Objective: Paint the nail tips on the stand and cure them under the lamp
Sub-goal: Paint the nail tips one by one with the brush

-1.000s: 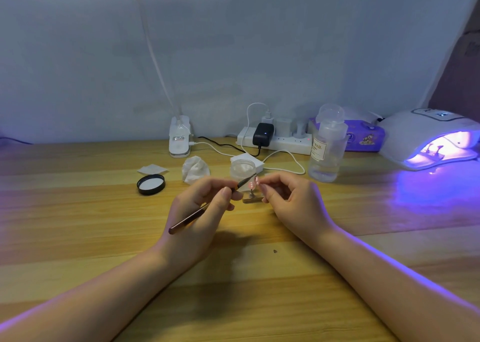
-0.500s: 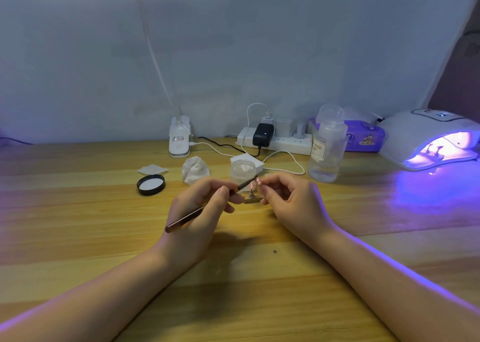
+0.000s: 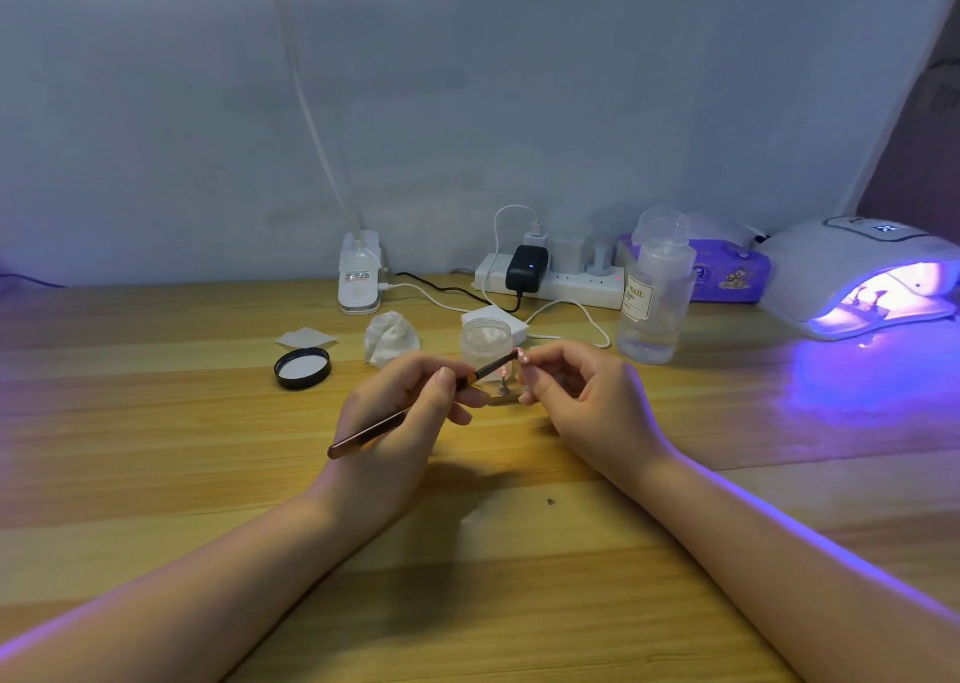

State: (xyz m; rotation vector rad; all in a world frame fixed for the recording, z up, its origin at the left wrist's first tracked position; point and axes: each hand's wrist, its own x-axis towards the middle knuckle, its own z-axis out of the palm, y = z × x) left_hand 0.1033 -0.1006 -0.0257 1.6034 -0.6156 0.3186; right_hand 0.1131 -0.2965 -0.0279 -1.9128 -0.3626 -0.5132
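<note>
The nail tip (image 3: 522, 356), pink and very small, sits just above the middle of the frame, on a small stand (image 3: 503, 390) whose foot rests on the counter (image 3: 156, 474). Our right hand (image 3: 592, 402) pinches the nail tip between thumb and forefinger, its other fingers curled loosely toward the palm. Our left hand (image 3: 400, 422) has its grip closed round a thin brush (image 3: 415, 407), thumb and fingers curled on the shaft close to the ferrule. The brush lies on a long diagonal: its butt end points to the lower left of the frame, its bristle end to the upper right, where it meets the nail tip. We cannot tell whether the bristles actually touch the surface.

Just behind the stand stands a small clear jar (image 3: 487, 342), and left of it lie a crumpled tissue (image 3: 390, 338) and a black lid (image 3: 303, 368). A clear pump bottle (image 3: 655, 293) stands right of the jar. At the right edge of the frame the curing lamp (image 3: 857, 277) glows violet, well apart from our hands, with another stand dimly seen inside its opening.
</note>
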